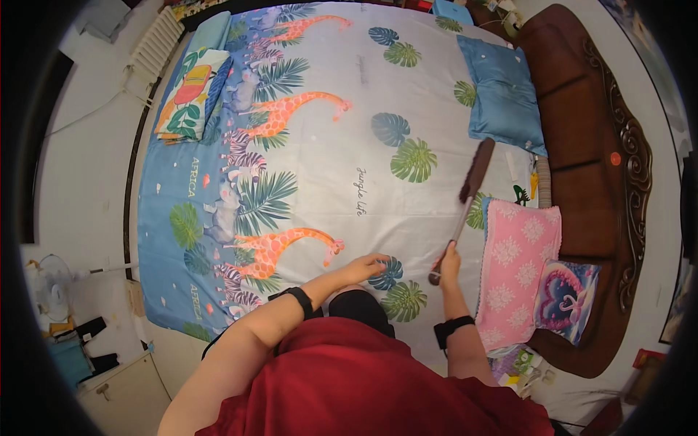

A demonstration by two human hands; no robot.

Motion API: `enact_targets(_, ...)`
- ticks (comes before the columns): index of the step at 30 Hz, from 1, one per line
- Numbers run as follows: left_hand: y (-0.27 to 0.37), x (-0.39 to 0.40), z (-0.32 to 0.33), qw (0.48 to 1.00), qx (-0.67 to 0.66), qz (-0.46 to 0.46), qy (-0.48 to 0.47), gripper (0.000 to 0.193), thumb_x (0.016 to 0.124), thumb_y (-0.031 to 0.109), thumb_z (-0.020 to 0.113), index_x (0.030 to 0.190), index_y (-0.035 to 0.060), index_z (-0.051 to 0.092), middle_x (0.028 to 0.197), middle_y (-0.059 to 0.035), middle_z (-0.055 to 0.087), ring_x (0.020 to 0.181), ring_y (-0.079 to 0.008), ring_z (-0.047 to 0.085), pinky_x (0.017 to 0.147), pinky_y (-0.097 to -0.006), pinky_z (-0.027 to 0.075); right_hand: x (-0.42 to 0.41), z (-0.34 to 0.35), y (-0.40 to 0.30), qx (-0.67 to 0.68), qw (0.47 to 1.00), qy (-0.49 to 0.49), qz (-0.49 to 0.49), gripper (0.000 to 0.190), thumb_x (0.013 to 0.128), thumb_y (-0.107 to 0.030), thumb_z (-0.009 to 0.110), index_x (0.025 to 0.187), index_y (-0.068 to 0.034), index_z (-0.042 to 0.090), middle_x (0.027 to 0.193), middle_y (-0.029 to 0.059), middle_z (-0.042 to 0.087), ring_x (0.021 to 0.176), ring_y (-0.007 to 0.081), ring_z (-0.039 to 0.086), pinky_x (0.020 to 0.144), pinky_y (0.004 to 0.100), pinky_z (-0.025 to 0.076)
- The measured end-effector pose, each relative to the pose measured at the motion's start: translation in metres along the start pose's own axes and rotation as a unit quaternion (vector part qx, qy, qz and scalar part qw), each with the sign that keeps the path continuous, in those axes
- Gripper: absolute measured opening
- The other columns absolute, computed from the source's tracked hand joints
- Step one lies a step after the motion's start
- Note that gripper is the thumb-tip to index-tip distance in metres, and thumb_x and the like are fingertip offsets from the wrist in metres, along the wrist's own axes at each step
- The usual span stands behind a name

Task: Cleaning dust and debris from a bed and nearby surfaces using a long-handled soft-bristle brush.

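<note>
My right hand (450, 266) grips the handle of a long bed brush (477, 168). Its dark brown bristled head points away from me, over the sheet near the blue pillow (504, 95). My left hand (366, 268) holds nothing; its fingers are slightly bent and apart, over a printed dark leaf. Whether it touches the cloth I cannot tell. Below both hands spreads a bed sheet (327, 180) printed with giraffes, zebras, elephants and leaves. My knee in black shorts (357, 310) is at the near side of the bed.
A carved brown headboard (578, 136) borders the right. Near it are a pink pillow cover (515, 272), a swan-print cushion (570, 300) and yellow-handled scissors (534, 184). A folded quilt (193, 95) lies at the far left corner. A fan (54, 283) and white cabinet (128, 395) stand left.
</note>
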State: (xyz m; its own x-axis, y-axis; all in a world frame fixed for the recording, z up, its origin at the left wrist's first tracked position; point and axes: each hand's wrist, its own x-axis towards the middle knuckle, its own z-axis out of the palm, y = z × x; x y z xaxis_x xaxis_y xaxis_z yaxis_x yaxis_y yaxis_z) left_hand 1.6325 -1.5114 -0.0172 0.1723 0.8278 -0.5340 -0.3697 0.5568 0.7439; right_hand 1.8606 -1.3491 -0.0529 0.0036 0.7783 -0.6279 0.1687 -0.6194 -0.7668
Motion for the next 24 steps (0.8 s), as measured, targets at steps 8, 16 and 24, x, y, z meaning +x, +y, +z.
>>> enact_targets(8, -0.013, -0.048, -0.057, 0.966, -0.009, -0.095, 0.24, 0.028, 0.093, 0.026, 0.046, 0.118, 0.0141, 0.05, 0.102, -0.0049, 0.061, 0.092, -0.0151, 0.06, 0.077, -0.0299, 0.044, 0.066, 0.048, 0.01, -0.035, 0.997, 0.019, 0.063, 0.053, 0.094, -0.053, 0.034, 0.067, -0.008, 0.043, 0.049, 0.0071, 0.046, 0.037, 0.0212, 0.048, 0.036, 0.0348, 0.043)
enact_targets(16, -0.025, -0.05, -0.06, 0.945, -0.1, -0.128, 0.284, 0.034, 0.093, 0.036, 0.044, 0.119, 0.0143, 0.048, 0.102, -0.0048, 0.06, 0.092, -0.0167, 0.058, 0.078, -0.0334, 0.044, -0.063, 0.181, 0.079, -0.461, 0.77, -0.425, -0.119, 0.053, 0.092, -0.044, 0.042, 0.089, 0.006, 0.06, 0.068, 0.0217, 0.061, 0.06, 0.0311, 0.063, 0.056, 0.0418, 0.049)
enact_targets(24, 0.002, -0.063, -0.051, 0.954, -0.062, -0.063, 0.288, 0.041, 0.094, 0.037, 0.043, 0.129, 0.0137, 0.042, 0.109, -0.0085, 0.059, 0.094, -0.0175, 0.059, 0.078, -0.031, 0.044, -0.059, 0.174, 0.03, -0.469, 0.738, -0.438, -0.206, 0.048, 0.09, -0.043, 0.047, 0.092, 0.004, 0.06, 0.071, 0.0218, 0.062, 0.065, 0.0326, 0.062, 0.062, 0.0403, 0.048)
